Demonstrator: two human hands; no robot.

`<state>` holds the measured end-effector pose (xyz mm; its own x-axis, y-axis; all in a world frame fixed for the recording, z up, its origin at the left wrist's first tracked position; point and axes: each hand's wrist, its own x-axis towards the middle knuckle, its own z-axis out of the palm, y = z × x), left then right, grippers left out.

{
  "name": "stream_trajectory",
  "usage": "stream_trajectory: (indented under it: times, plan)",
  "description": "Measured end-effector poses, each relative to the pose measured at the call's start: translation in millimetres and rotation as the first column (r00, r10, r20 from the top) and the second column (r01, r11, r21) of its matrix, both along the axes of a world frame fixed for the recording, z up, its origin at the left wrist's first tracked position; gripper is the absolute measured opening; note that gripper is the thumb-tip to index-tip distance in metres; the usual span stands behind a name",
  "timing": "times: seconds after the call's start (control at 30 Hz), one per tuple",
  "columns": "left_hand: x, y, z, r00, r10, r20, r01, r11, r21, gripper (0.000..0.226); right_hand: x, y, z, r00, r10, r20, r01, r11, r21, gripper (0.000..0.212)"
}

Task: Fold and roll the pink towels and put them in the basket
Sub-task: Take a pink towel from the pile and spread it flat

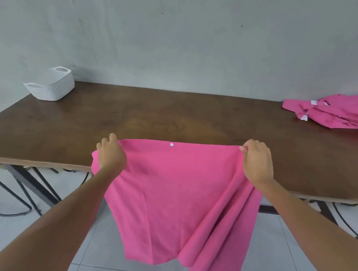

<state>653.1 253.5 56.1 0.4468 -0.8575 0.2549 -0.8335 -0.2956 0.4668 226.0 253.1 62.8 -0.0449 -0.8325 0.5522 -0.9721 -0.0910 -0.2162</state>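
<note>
Over the near edge of the brown wooden table (pixel 172 114) a pink towel (pixel 178 199) hangs spread between two raised hands, its top hem stretched level with the tabletop and its lower part drooping toward the tiled floor (pixel 94 268), with a loose fold trailing down on the right; the left hand (pixel 111 156) grips the upper left corner, fingers curled over the hem; the right hand (pixel 257 161) pinches the upper right corner; the two hands are well apart, each clamped on the cloth; a white ribbed basket (pixel 50 85) with cut-out handles stands at the far left corner against the grey wall (pixel 187 29); a heap of pink towels (pixel 337 113) lies on the table at the far right.
</note>
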Motion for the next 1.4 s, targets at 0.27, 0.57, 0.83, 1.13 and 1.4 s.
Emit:
stream_trajectory:
  times: [0.27,0.57,0.83,1.13,1.4]
  plan:
    - [-6,-60,-56,0.995,0.066,-0.072,-0.065,0.998,0.026,0.008,-16,-61,-53,0.989,0.145,-0.029,-0.124,0.918,0.376,0.025]
    - [25,-127,-63,1.0,0.012,0.003,-0.012,1.0,-0.029,0.007,-15,-155,-60,0.885,0.401,-0.236,-0.284,0.868,0.408,0.042]
    - [63,-224,-64,1.0,-0.001,0.031,0.002,1.0,-0.027,0.01,19,-262,-55,0.826,0.467,-0.317,-0.339,0.86,0.383,0.064]
    - [105,-351,-60,0.999,-0.043,0.031,0.044,0.998,-0.035,0.006,66,-380,-49,0.806,0.456,-0.378,-0.278,0.854,0.439,0.036]
    - [133,-458,-66,0.997,-0.063,0.039,0.066,0.995,-0.08,0.008,89,-478,-55,0.779,0.419,-0.466,-0.276,0.897,0.345,0.024]
